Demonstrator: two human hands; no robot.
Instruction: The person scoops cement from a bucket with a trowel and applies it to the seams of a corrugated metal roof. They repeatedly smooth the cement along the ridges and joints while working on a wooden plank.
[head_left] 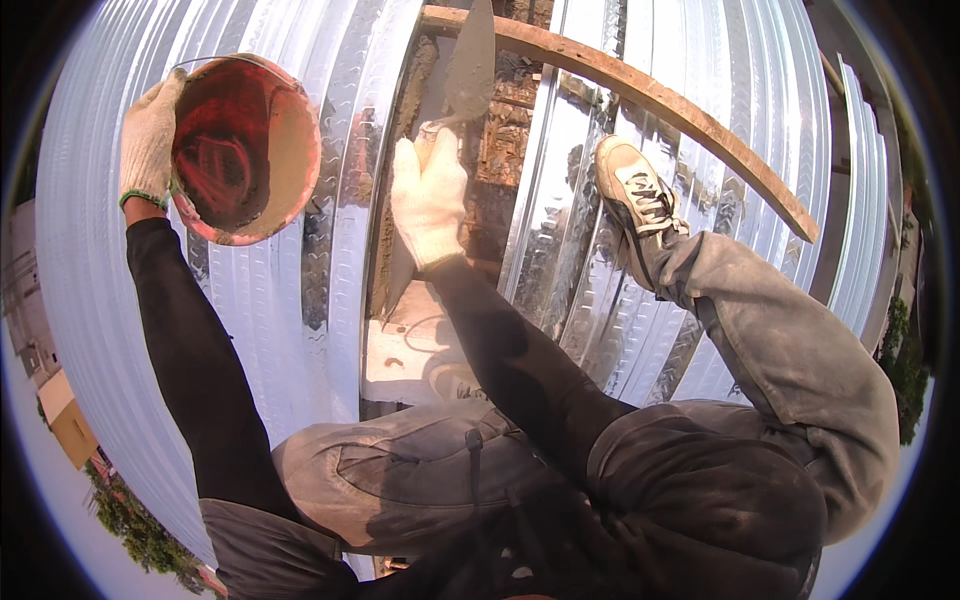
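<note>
Ribbed Metal Sheets [270,300] Bore Plank [640,80] and Shoe [640,190]

The silvery sheets lay on both sides of an open gap [508,145]. The long wooden plank rested across the right-hand sheets, its upper-left end reaching over the gap. The pale, black-trimmed shoe stood near it. A red bucket [225,155] was tilted over the left-hand sheets; whether it touched them was unclear.

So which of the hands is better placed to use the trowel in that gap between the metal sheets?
Probably the right hand: it grips the trowel, with the blade over the gap. The left hand holds the bucket off to the side.
</note>
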